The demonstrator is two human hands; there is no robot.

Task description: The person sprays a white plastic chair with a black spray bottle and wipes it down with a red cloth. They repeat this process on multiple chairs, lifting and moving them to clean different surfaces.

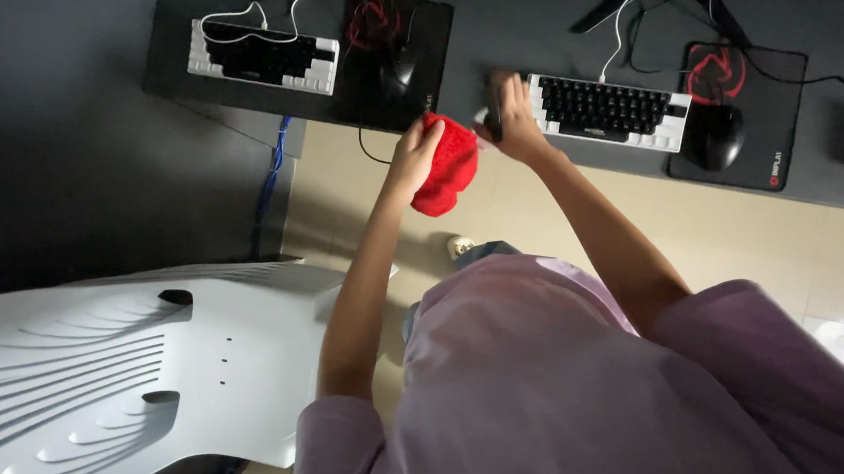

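My left hand grips a red cloth, held in the air just off the front edge of the dark desk. My right hand is closed around a small dark object at the left end of a black-and-white keyboard. The cloth hangs between the two hands, close to the right one. What the dark object is cannot be made out.
A second keyboard and a mouse on a dark pad lie at the desk's left. Another mouse rests on a pad with a red emblem at right. A white chair back stands at lower left.
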